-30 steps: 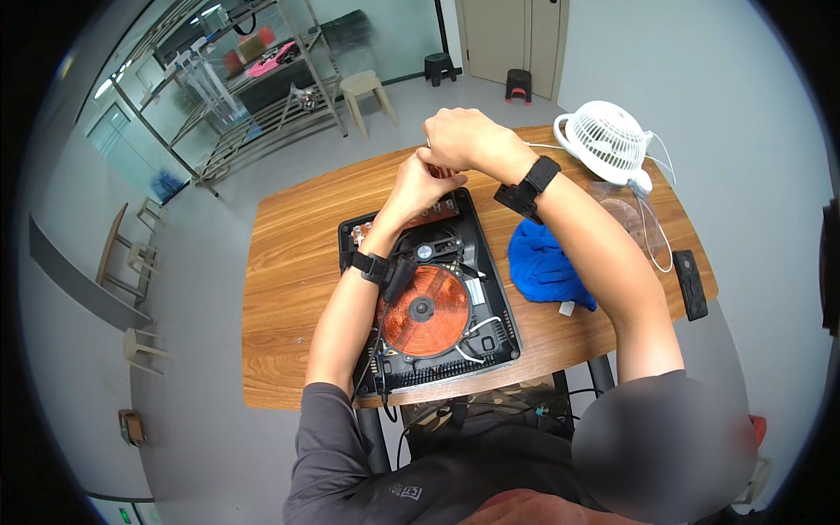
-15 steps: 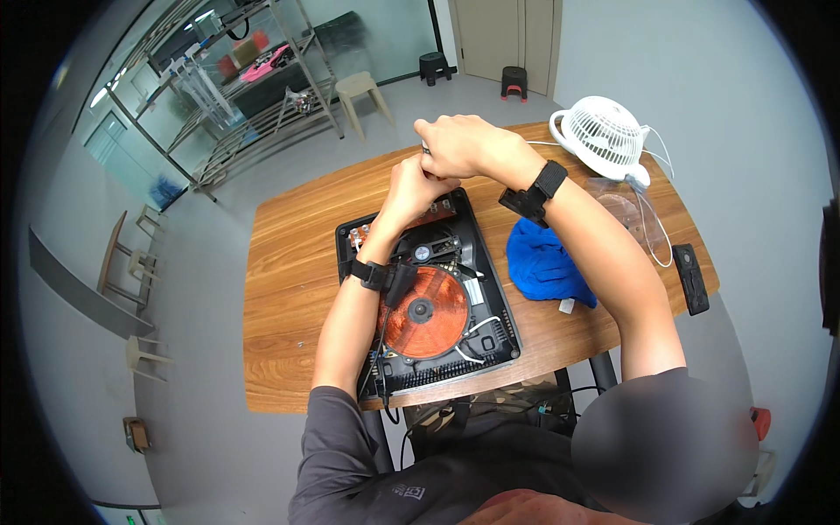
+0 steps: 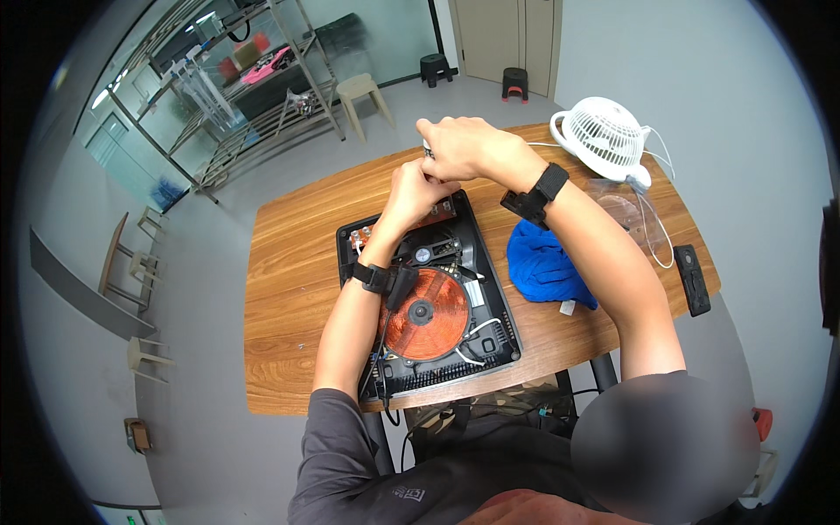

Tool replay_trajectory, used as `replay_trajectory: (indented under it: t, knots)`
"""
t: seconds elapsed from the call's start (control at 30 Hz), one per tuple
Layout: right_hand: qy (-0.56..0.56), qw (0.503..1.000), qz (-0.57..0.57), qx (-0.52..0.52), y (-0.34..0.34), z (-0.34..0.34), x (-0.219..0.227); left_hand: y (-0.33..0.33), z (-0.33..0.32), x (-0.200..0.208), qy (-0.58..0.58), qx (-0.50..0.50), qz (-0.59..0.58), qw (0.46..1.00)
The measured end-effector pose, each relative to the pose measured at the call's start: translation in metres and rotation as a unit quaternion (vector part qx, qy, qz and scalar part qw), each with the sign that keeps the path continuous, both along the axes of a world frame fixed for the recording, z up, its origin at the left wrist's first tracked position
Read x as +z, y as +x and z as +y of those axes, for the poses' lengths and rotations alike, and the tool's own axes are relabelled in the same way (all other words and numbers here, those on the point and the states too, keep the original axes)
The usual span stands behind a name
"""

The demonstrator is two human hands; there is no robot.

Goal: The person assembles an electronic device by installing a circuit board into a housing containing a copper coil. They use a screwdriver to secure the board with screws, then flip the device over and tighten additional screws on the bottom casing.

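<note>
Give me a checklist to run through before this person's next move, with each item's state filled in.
1. Left hand over the far end of the rectangular black plastic housing: ok.
2. Object between the fingers identifiable: cannot tell, the hands hide it.
3. Long orange-brown circuit board fully visible: not ok, the left hand and forearm cover part.
4. Round copper-coloured coil lying inside the housing: ok.
5. Crumpled blue cloth apart from the housing: ok, it lies to the right on the brown wooden table.
</note>
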State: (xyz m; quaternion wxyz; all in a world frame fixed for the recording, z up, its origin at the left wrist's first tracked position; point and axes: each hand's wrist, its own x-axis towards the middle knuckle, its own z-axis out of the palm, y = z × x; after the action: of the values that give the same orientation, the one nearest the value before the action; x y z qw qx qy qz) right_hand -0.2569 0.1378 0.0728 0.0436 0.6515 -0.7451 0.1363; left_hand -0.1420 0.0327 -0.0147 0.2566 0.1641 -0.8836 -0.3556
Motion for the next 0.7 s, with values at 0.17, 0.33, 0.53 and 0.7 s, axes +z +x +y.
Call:
replay_trajectory:
  t: [0.17, 0.33, 0.53, 0.7]
  knots:
    - [0.058, 0.998, 0.003, -0.018, -0.005, 0.000, 0.011, -0.001, 0.001, 0.000, 0.033, -0.007, -0.029, 0.999]
    - [0.028, 0.999, 0.030, -0.020, -0.005, 0.004, 0.014, -0.001, 0.008, 0.001, 0.073, -0.013, -0.013, 0.997]
    - [0.018, 0.999, 0.038, -0.021, -0.005, 0.006, 0.014, -0.003, 0.012, 0.005, 0.067, 0.015, 0.035, 0.997]
    - [0.033, 0.998, 0.038, 0.030, -0.005, 0.005, 0.009, -0.005, 0.001, -0.003, 0.058, 0.019, 0.039, 0.997]
